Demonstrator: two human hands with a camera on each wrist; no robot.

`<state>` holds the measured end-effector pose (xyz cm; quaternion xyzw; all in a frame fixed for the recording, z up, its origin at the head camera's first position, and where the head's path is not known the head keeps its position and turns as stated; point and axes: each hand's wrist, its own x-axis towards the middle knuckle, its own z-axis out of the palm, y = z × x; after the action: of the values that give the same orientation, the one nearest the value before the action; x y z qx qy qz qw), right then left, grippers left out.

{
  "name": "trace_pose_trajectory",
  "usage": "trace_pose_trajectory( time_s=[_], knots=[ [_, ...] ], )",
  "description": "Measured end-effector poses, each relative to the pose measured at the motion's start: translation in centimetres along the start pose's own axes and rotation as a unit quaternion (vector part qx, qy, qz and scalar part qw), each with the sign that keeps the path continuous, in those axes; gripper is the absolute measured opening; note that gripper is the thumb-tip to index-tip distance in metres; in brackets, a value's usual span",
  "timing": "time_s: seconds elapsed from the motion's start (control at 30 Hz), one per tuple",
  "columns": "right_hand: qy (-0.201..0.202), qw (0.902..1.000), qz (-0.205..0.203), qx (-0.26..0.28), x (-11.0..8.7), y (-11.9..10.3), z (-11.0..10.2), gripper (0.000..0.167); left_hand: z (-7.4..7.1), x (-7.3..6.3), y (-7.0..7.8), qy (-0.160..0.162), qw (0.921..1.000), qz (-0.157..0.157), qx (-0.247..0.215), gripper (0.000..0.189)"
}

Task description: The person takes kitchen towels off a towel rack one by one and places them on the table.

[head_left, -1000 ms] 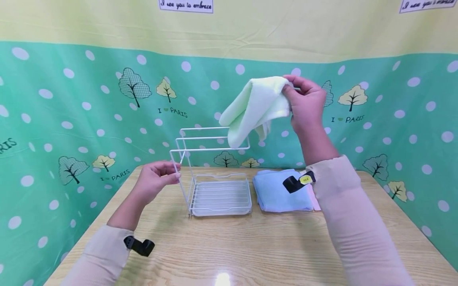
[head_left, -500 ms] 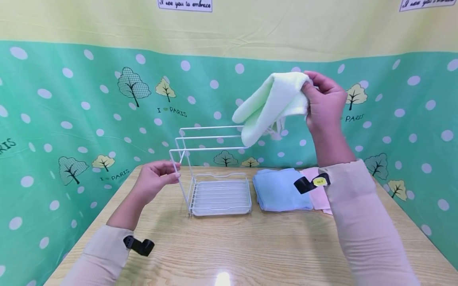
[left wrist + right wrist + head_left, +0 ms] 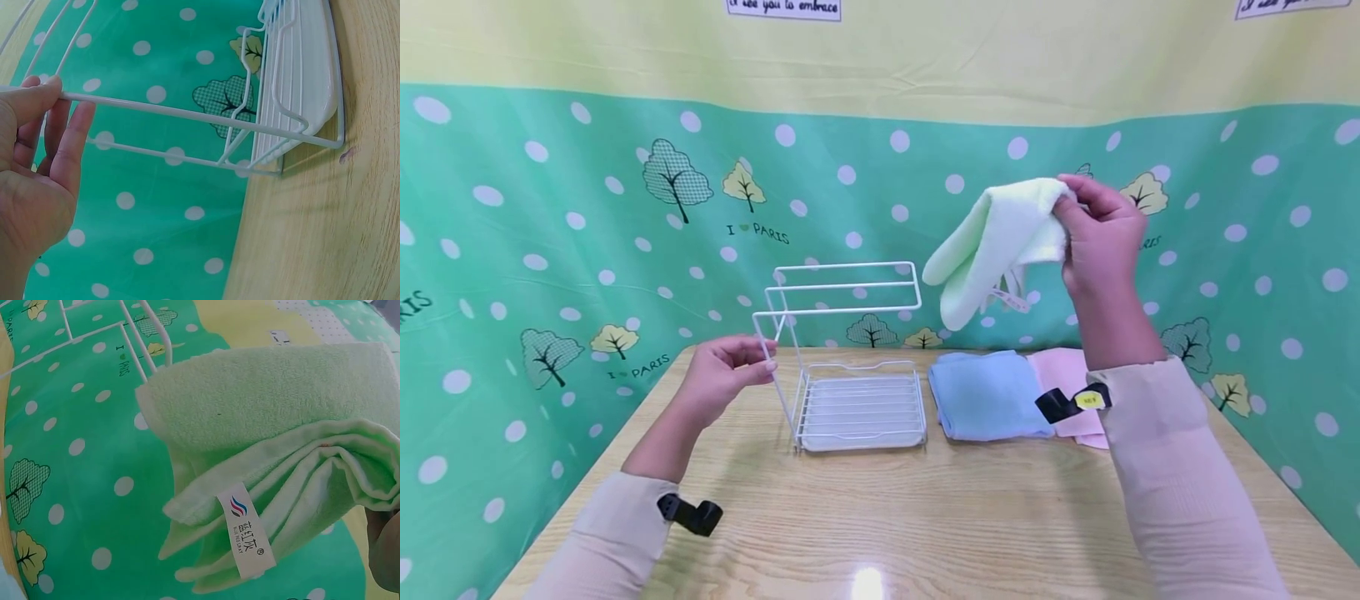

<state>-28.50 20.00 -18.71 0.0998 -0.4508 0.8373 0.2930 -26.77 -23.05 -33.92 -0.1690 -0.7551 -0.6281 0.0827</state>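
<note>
My left hand [image 3: 724, 373] pinches the front upright of a white wire rack [image 3: 838, 312] between thumb and fingers. In the left wrist view the thumb lies on the white rod. High on the right, my right hand [image 3: 1105, 233] grips one end of a folded pale green towel [image 3: 1011, 237], whose other end droops toward the rack. A white label [image 3: 248, 531] with printed writing hangs from the towel's folded edges in the right wrist view. The towel is in the air, just right of the rack's top bars.
A white tray [image 3: 861, 442] sits at the rack's base under a wire grid. Right of it, a folded blue towel [image 3: 988, 396] lies on the wooden table [image 3: 880, 517], with a pink towel [image 3: 1060, 371] partly behind the right wrist. A green dotted curtain [image 3: 550, 292] hangs behind.
My right hand has carried the green towel to the right, away from above the rack's top bars, and lowered it slightly over the last half second. The left hand stays on the rack.
</note>
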Motion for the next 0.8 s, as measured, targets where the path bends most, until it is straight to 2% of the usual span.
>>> trace_pose_trajectory(
  time_s=[0.17,0.37,0.8],
  knots=[
    [0.002,0.9999,0.007,-0.013,-0.3,0.1,-1.0,0.025,0.0,0.0,0.1,0.003,0.9999,-0.003,0.009,0.021],
    [-0.005,0.9969,0.017,-0.077,-1.0,0.2,-2.3,0.028,0.0,-0.1,0.0,0.003,0.9999,-0.008,0.014,0.022],
    [-0.016,0.9866,0.043,-0.156,-2.7,0.8,-5.1,0.024,0.0,-0.1,0.0,0.002,0.9998,-0.007,0.017,0.029]
  ],
)
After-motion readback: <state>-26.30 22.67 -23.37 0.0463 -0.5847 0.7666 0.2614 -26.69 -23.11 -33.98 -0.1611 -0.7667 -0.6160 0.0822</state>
